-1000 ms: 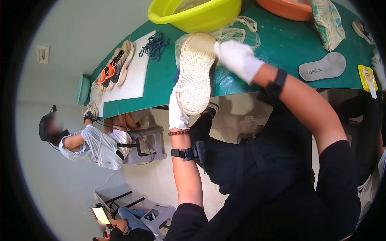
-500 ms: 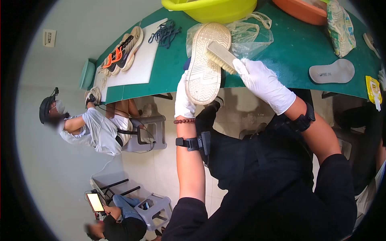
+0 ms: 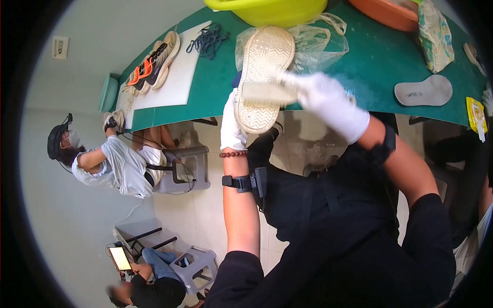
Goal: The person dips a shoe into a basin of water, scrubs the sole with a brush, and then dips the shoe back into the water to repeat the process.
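A shoe (image 3: 269, 49) is held up with its pale patterned sole facing me. My left hand (image 3: 233, 123), in a white glove, grips it from behind and below; most of its fingers are hidden by the shoe. Across the lower half of the sole lies a scrub brush (image 3: 267, 93), blurred by motion. My right hand (image 3: 323, 100), also gloved in white and smeared, is closed round the brush's right end. Behind the shoe, a clear plastic bag (image 3: 321, 49) lies on the green table (image 3: 372, 72).
A yellow-green basin (image 3: 272, 13) and an orange basin (image 3: 390, 14) stand at the back. Shoes (image 3: 159, 64) rest on a white board (image 3: 179, 77) beside dark laces (image 3: 208, 41). At right are an insole (image 3: 423, 91) and yellow packet (image 3: 476, 114). A person (image 3: 113, 159) sits at left.
The brush has moved down the sole and turned nearly level, my right hand moving with it. My left hand and the shoe stay almost in place.
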`<state>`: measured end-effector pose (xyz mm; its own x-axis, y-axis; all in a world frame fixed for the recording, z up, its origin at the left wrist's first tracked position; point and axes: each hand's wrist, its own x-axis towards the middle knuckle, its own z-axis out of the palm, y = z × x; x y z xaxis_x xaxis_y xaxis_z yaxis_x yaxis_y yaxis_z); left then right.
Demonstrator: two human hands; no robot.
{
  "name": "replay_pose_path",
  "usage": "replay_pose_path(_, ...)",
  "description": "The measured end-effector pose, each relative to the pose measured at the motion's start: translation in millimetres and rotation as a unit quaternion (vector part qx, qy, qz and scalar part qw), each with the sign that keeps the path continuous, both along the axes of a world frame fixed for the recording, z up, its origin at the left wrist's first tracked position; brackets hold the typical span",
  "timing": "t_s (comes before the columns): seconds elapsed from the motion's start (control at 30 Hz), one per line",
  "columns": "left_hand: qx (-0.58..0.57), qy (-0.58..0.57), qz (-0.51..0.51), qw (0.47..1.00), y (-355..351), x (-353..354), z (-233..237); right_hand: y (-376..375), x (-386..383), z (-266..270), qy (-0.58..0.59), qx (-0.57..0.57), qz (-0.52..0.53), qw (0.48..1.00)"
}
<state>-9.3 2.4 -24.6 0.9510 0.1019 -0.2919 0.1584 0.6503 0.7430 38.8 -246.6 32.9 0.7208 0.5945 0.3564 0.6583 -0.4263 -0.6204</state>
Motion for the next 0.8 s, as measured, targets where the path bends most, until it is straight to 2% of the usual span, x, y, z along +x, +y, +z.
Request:
replay_pose_path(0.07, 0.009, -0.008, 0.014, 1.000, -8.9, -1.8, 9.0, 5.0, 25.8, -13.4, 0.041, 0.057, -0.023, 0.997)
replay_pose_path(0.17, 0.044, -0.013, 0.014, 0.999, -5.0, -2.2, 7.7, -0.8, -7.2, 17.5, 0.084, -0.003, -0.013, 0.996)
replay_pose_path(0.23, 0.058, -0.014, -0.005, 0.998, -1.6, -3.3, 8.2, -4.1, -21.8, 19.8, -0.010, -0.021, 0.041, 0.999)
replay_pose_path(0.27, 0.001, -0.004, -0.026, 1.000, -0.7, -3.4, 9.1, -6.4, -26.9, 21.5, -0.058, -0.030, 0.067, 0.996)
replay_pose_path(0.3, -0.055, 0.007, -0.047, 0.997, -4.6, -5.8, 18.1, -7.8, -32.3, 28.9, -0.069, -0.097, 0.107, 0.987)
replay_pose_path(0.33, -0.112, 0.019, -0.069, 0.991, -7.6, -8.7, 22.3, -6.3, -39.3, 24.5, -0.100, -0.099, 0.129, 0.982)
replay_pose_path(0.37, -0.057, -0.007, -0.062, 0.996, -11.2, -10.3, 19.9, -8.1, -44.5, 21.9, -0.122, -0.112, 0.146, 0.975)
replay_pose_path(0.4, -0.077, 0.000, -0.066, 0.995, -12.2, -11.4, 20.6, -9.2, -47.0, 20.0, -0.144, -0.125, 0.163, 0.968)
replay_pose_path(0.43, -0.097, 0.007, -0.068, 0.993, -12.2, -12.6, 23.3, -6.8, -45.8, 11.1, -0.169, -0.076, 0.178, 0.966)
replay_pose_path(0.47, -0.117, 0.014, -0.070, 0.991, -13.2, -13.8, 25.8, -8.5, -44.2, 10.9, -0.193, -0.081, 0.190, 0.959)
replay_pose_path(0.53, -0.085, 0.005, -0.042, 0.996, -12.3, -10.5, 22.1, -12.2, -41.6, 9.6, -0.239, -0.089, 0.212, 0.943)
replay_pose_path(0.6, -0.047, -0.033, -0.044, 0.997, -7.3, -2.1, 15.6, -15.2, -41.9, 10.2, -0.230, -0.128, 0.219, 0.940)
replay_pose_path(0.63, -0.092, -0.042, -0.057, 0.993, -9.7, -4.0, 17.6, -16.9, -42.8, 11.0, -0.225, -0.147, 0.222, 0.937)
replay_pose_path(0.7, -0.091, -0.031, -0.055, 0.994, -16.0, -8.4, 23.3, -19.3, -42.4, 11.5, -0.209, -0.186, 0.204, 0.938)
replay_pose_path(0.73, -0.090, -0.026, -0.054, 0.994, -16.4, -9.2, 24.3, -19.6, -41.6, 14.8, -0.194, -0.145, 0.183, 0.953)
replay_pose_path(0.8, -0.165, -0.086, -0.110, 0.976, -6.7, -9.1, 14.3, -20.5, -40.0, 24.8, -0.162, -0.064, 0.143, 0.974)
